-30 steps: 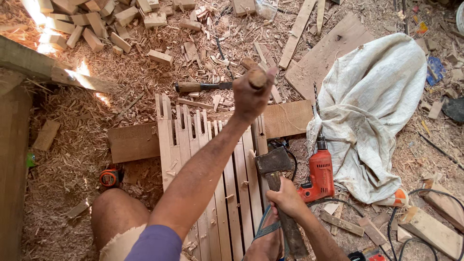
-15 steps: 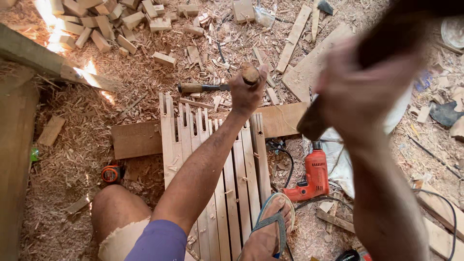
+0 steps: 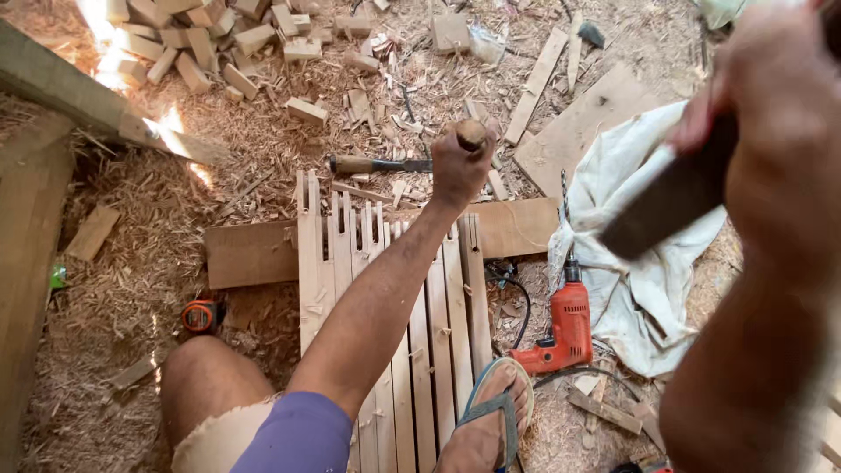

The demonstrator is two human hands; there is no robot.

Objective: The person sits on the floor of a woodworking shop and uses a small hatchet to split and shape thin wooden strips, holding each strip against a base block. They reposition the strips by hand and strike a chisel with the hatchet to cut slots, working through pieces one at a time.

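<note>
My left hand [image 3: 457,166] is closed around a chisel with a rounded wooden handle [image 3: 471,133], held upright at the far end of a row of notched wooden slats [image 3: 399,324]. My right hand [image 3: 780,149] is raised close to the camera at the right, blurred, gripping a dark hammer-like tool [image 3: 674,200]. The slats lie side by side across a flat board [image 3: 250,254], and my sandalled foot [image 3: 492,420] rests on their near end. The chisel's blade is hidden behind my hand.
A second chisel [image 3: 377,164] lies just beyond the slats. A red electric drill [image 3: 568,324] and a white cloth [image 3: 639,271] lie to the right, an orange tape measure [image 3: 201,315] to the left. Cut wood blocks [image 3: 210,44] and shavings cover the floor.
My right hand took the dark tool from the floor beside the drill and swung it up to the right, near the camera. My left hand stays on the chisel.
</note>
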